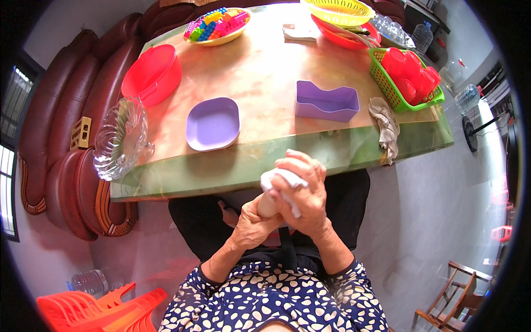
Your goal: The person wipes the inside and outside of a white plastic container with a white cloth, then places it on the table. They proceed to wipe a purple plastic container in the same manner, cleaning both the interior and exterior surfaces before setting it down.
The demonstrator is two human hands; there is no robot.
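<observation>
Remotely, I saw the left hand (251,226) gripping a smooth pale object (267,205), the right hand (310,196) clasping crumpled white cloth (272,178) against it toward five o'clock, maroon sofa (83,83) at ten, green-edged table (265,77) at twelve.

Two hands, one left hand (251,226) and one right hand (310,199), appear with one white cloth (269,179), one folded cloth (298,33) and one striped cloth (385,126). One table (265,113) holds one red basin (152,74), one glass bowl (119,143), one yellow bowl (224,40), one red dish (332,37), two purple containers (213,124) (329,110) and two baskets, one yellow (343,19), one green (425,105). At least four bottles (468,98) show; red cups (404,63) and toy blocks (213,27) overlap too much to count.
</observation>
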